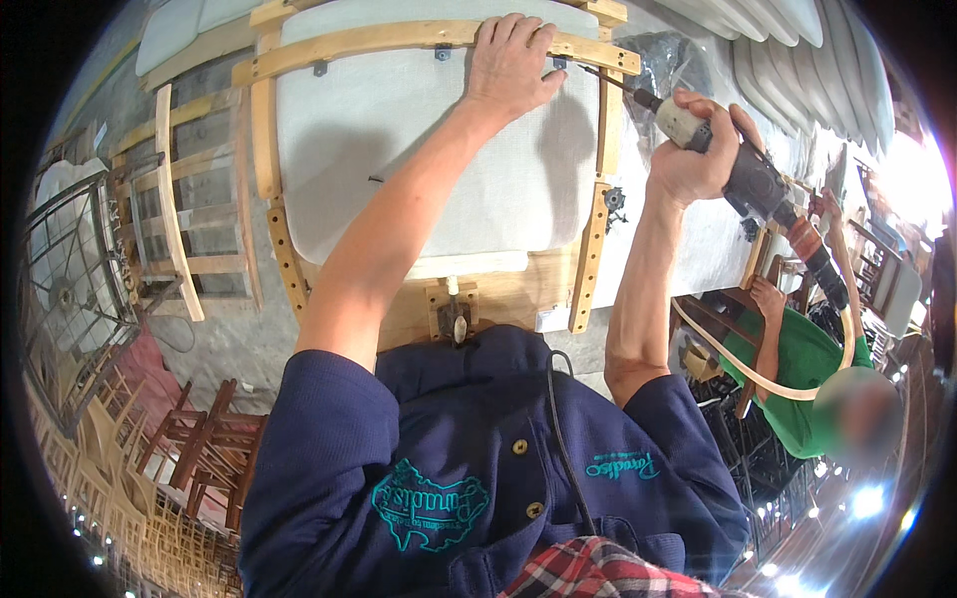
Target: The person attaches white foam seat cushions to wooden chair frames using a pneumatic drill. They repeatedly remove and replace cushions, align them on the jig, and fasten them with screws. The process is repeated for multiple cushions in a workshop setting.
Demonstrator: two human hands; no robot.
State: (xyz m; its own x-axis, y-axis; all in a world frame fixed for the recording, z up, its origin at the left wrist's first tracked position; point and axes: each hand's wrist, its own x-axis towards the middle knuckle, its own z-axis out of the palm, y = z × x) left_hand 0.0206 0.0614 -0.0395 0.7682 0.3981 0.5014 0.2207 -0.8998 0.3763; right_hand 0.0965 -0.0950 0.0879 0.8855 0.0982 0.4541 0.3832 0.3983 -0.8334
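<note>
A curved wooden rail crosses the far end of a light grey padded panel. My left hand lies over this rail toward its right half, fingers hooked across the top and thumb out to the side. In my right hand is a power screwdriver, held with its long thin bit pointing left. The bit's tip is close to a small dark bracket under the rail, beside my left thumb; whether it touches a screw is too small to tell. Another dark bracket sits left of my hand.
Drilled wooden side strips flank the panel. A clamp stands at its near edge. Wooden frames lie at left, stacked pale panels at far right. A co-worker in green handles a curved wooden piece at right.
</note>
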